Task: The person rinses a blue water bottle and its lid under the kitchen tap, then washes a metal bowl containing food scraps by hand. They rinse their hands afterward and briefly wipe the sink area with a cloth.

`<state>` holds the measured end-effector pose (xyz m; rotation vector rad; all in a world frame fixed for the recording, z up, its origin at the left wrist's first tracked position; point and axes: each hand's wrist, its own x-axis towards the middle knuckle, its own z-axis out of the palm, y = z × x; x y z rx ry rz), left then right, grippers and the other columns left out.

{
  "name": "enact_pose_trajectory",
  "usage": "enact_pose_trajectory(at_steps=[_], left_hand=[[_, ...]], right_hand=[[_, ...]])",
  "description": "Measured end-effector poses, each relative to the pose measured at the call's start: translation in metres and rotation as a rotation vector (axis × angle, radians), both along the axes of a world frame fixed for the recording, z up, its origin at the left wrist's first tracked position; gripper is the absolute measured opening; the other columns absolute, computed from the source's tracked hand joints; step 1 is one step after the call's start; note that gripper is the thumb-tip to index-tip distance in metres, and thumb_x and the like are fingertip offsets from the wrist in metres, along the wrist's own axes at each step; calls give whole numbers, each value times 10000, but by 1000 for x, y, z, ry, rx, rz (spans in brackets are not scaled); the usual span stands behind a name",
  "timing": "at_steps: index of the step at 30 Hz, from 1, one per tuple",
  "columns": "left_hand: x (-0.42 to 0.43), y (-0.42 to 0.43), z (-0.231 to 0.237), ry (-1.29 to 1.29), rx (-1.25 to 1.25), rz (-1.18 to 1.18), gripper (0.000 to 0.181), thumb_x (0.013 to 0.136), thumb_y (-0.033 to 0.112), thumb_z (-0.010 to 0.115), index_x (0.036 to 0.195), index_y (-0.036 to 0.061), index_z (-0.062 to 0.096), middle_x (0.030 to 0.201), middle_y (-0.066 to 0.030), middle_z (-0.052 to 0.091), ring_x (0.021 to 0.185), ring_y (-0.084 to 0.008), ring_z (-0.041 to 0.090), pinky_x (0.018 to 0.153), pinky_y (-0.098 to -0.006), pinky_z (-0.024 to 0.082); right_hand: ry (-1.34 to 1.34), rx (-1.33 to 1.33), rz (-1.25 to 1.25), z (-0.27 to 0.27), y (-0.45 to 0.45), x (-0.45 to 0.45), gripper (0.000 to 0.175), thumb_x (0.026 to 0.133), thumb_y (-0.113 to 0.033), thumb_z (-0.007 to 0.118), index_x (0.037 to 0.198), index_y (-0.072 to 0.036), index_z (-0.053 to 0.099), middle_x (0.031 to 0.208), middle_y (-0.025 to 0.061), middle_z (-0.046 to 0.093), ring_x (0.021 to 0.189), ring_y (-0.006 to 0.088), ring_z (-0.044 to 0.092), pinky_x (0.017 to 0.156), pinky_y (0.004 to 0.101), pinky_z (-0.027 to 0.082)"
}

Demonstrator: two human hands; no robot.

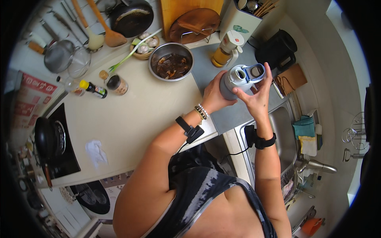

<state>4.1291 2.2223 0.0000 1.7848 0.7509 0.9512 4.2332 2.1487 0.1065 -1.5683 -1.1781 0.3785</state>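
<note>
A grey drinking bottle stands upright between my hands, above the grey mat at the counter's corner. Its flip lid, with a blue-rimmed loop, is tipped back to the right, so the drinking spout is uncovered. My left hand wraps the bottle's body from the left. On the other side, my right hand has its thumb against the bottle's shoulder and its index finger raised beside the lid; its other fingers are partly hidden. A glass jug of amber liquid with a white lid stands just behind the bottle.
Behind are a steel bowl of dark food in liquid, a garlic basket and a black kettle. Seasoning bottles stand left, near a black pan on the hob. A white cloth lies on the counter; the sink is right.
</note>
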Motion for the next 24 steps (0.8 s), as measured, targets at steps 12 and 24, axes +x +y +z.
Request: enact_pose_trajectory(at_steps=[12,24], left_hand=[[-231,-144,74,61,173,533,1067,510,279,872,1346,75,241,1243,-184,499,1138,-321,527,949,-415,440],[-475,-249,77,-12,314,996,992,527,257,871,1301,7,304,1213,-163,485,1112,-278,506,958,-383,398]], right_hand=[[343,-65,523,-27,-101,-64,771,834,-198,630,1450,-138,169,1258,137,437,1050,227,519,844,336,452],[77,-526,1083,-67,-145,-284,761,819,-139,660,1429,-131,206,1204,159,472,912,215,586,733,324,507]])
